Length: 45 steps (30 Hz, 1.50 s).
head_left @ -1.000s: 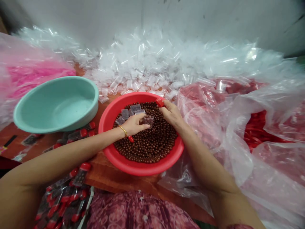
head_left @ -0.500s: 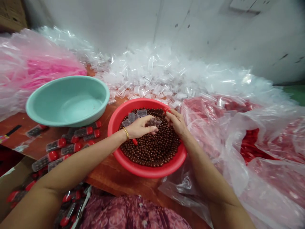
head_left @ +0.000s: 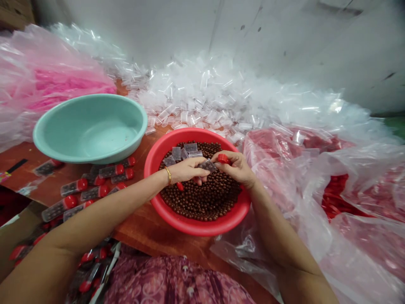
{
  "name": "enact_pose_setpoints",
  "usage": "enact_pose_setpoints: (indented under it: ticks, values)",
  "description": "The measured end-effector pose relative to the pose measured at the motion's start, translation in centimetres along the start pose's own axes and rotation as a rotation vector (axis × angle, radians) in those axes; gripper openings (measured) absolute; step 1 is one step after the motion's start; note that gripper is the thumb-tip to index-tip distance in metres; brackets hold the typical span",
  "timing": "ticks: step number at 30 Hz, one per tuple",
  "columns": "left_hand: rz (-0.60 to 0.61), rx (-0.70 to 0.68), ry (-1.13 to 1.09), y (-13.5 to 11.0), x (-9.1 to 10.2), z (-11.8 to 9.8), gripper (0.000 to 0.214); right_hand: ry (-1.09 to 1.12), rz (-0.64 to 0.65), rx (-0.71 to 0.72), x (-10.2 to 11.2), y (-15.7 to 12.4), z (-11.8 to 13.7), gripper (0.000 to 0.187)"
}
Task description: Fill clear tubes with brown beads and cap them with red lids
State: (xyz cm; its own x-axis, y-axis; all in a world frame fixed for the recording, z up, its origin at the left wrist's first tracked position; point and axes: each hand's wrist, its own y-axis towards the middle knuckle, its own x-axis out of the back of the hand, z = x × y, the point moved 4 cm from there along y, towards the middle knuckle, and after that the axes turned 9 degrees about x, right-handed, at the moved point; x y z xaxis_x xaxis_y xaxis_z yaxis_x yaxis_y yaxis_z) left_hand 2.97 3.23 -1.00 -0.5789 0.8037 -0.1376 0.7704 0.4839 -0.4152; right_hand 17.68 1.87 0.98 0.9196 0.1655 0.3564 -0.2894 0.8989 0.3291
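Note:
A red basin [head_left: 164, 145] full of small brown balls [head_left: 202, 200] stands on the wooden table in front of me. Over it, my left hand [head_left: 186, 171] is closed on a small clear tube [head_left: 207, 165] filled with brown balls. My right hand [head_left: 238, 169] pinches a red cap [head_left: 223, 158] right at the tube's end. A few more clear tubes [head_left: 183, 151] lie on the balls at the basin's far side. A red cap [head_left: 180, 186] shows under my left palm.
An empty teal basin [head_left: 90, 128] sits to the left. Filled tubes with red caps [head_left: 91, 185] lie below it. A heap of empty clear tubes [head_left: 215, 97] runs along the wall. Plastic bags of red caps [head_left: 341, 185] lie right, a pink-filled bag [head_left: 47, 88] left.
My right hand has come from the basin's far rim toward my left hand, bringing the red cap to the end of the tube. The view has shifted slightly.

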Motion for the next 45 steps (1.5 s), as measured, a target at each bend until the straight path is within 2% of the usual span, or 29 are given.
enact_pose_setpoints:
  ticks: [7,10,13,16,21,27,30,32,34,36,38,40,43,45]
  values:
    - [0.057,-0.039,-0.155,-0.1,0.2,-0.2,0.021,0.055,-0.017,-0.014,0.3,-0.6,0.2,0.018]
    - [0.059,-0.04,-0.193,-0.1,0.3,-0.1,0.027,0.137,-0.064,-0.09,0.3,-0.7,-0.5,0.02]
    - [0.007,-0.057,-0.164,0.0,0.3,-0.1,0.026,0.149,-0.116,-0.164,0.0,-0.8,-1.0,0.028]
    - [-0.068,-0.111,-0.08,0.0,0.3,-0.2,0.021,0.014,-0.103,-0.144,-0.7,-1.0,-0.6,0.034]
    - [-0.176,-0.169,0.068,-0.4,0.2,-0.3,0.013,-0.251,-0.035,0.026,-1.1,-1.3,0.8,0.039]
    - [-0.345,-0.267,0.316,-0.9,0.1,-0.5,0.018,-0.7,0.125,0.201,-1.1,-1.7,1.9,0.045]
    - [-0.385,-0.315,0.406,-1.1,0.1,-0.7,0.015,-0.754,0.174,0.24,-1.5,-2.0,2.4,0.046]
    - [-0.373,-0.3,0.405,-1.1,0.1,-0.7,0.014,-0.718,0.16,0.208,-1.6,-2.1,2.6,0.046]
    - [-0.328,-0.259,0.36,-1.0,-0.1,-0.7,0.015,-0.632,0.092,0.146,-1.4,-1.9,2.6,0.046]
    - [-0.267,-0.213,0.332,-0.7,-0.4,-0.6,0.016,-0.516,-0.064,0.072,-0.9,-1.4,2.4,0.055]
    - [-0.222,-0.203,0.395,-0.5,-0.8,-0.7,0.014,-0.363,-0.235,-0.013,-0.6,-0.7,1.8,0.066]
    - [-0.207,-0.218,0.504,-0.4,-1.1,-0.8,0.015,-0.176,-0.32,-0.114,-1.1,0.3,0.9,0.075]
    - [-0.187,-0.199,0.601,-0.5,-1.3,-0.7,0.017,0.045,-0.239,-0.23,-2.9,1.6,0.2,0.082]
    - [-0.186,-0.18,0.635,-0.8,-1.4,-0.6,0.013,0.084,-0.14,-0.263,-4.1,2.0,0.1,0.081]
